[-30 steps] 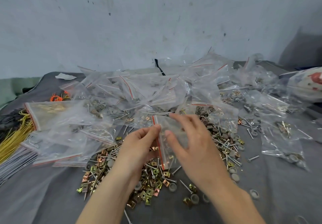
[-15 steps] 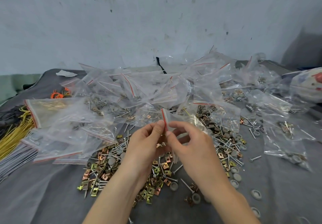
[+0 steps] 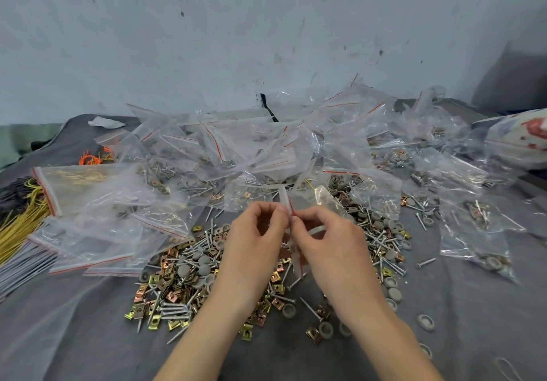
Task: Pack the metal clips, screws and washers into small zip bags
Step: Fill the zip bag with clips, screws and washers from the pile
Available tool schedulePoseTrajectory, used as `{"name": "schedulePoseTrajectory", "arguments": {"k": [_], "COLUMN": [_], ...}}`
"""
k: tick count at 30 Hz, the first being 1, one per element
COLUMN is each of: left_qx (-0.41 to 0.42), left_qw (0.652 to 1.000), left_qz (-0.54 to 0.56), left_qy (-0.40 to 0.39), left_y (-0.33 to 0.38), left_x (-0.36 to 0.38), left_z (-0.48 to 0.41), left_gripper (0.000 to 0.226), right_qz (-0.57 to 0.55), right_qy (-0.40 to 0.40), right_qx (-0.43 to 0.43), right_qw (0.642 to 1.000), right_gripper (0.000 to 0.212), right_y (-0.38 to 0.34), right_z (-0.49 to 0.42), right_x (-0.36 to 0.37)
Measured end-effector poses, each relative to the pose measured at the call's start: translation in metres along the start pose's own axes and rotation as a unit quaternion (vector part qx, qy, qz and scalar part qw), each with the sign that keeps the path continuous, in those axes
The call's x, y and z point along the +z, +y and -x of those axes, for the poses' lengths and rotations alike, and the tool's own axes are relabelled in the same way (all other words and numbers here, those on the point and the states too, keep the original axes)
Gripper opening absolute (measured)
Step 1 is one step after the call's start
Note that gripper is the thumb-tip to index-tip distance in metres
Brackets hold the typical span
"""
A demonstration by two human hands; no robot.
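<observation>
Both hands meet over the middle of a loose heap of metal clips [image 3: 174,287], screws [image 3: 174,311] and grey washers [image 3: 395,293] on the grey cloth. My left hand [image 3: 254,247] and my right hand [image 3: 328,247] pinch the red-striped mouth of one small clear zip bag [image 3: 288,206] between thumbs and fingertips. The bag stands on edge between them; its body trails behind my right hand. What is inside it cannot be made out.
A big pile of filled zip bags [image 3: 266,149] lies behind the hands, with more bags [image 3: 476,232] to the right. Empty flat bags [image 3: 97,250], yellow wires [image 3: 20,226] and orange bands [image 3: 90,160] sit at the left. A blue-grey wall rises behind.
The bag has turned from flat-on to edge-on. Both hands have closed in and risen slightly, now pinching its striped mouth together.
</observation>
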State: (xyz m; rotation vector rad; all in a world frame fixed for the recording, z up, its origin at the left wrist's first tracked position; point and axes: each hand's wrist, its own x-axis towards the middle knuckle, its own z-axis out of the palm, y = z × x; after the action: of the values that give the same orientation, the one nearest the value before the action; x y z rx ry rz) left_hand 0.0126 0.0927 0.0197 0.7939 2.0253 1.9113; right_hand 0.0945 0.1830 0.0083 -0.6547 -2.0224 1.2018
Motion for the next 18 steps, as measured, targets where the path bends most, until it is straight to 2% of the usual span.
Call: {"name": "schedulePoseTrajectory", "arguments": {"k": [4,7,9,10,12,13,14,15,16,18], "left_qx": [-0.016,0.009,0.059,0.097,0.178,0.195,0.196,0.19,0.181,0.134], "left_qw": [1.0,0.997,0.986,0.973,0.923,0.897,0.879,0.876,0.892,0.959], "left_qz": [-0.009,-0.067,-0.139,-0.193,-0.331,-0.392,-0.432,-0.441,-0.413,-0.249], "left_qy": [-0.021,0.03,0.068,0.079,0.078,0.067,0.057,0.047,0.037,0.011], "left_y": [-0.001,-0.005,-0.006,-0.007,-0.007,-0.007,-0.007,-0.009,-0.01,-0.007], "left_x": [0.0,-0.003,-0.005,-0.006,-0.006,-0.004,-0.002,0.0,0.002,0.003], "left_z": [-0.001,-0.001,0.0,0.001,0.004,0.006,0.007,0.007,0.007,0.003], "left_gripper": [0.011,0.006,0.011,0.015,0.008,0.006,0.013,0.018,0.019,0.017], "right_qz": [0.064,0.112,0.122,0.122,0.13,0.137,0.142,0.146,0.149,0.15], "right_qy": [0.02,0.068,0.1,0.107,0.114,0.118,0.122,0.126,0.132,0.142], "right_qx": [-0.038,-0.058,-0.064,-0.064,-0.072,-0.085,-0.1,-0.115,-0.13,-0.151], "right_qw": [0.997,0.99,0.985,0.985,0.982,0.98,0.977,0.974,0.971,0.967], "right_gripper": [0.013,0.013,0.013,0.013,0.013,0.011,0.01,0.01,0.01,0.009], "right_y": [-0.002,-0.003,-0.003,-0.003,-0.004,-0.005,-0.007,-0.009,-0.011,-0.013], "right_z": [0.003,0.002,0.001,0.001,0.003,0.005,0.007,0.009,0.011,0.013], "right_x": [-0.002,-0.006,-0.01,-0.011,-0.009,-0.007,-0.004,-0.001,0.002,0.006]}}
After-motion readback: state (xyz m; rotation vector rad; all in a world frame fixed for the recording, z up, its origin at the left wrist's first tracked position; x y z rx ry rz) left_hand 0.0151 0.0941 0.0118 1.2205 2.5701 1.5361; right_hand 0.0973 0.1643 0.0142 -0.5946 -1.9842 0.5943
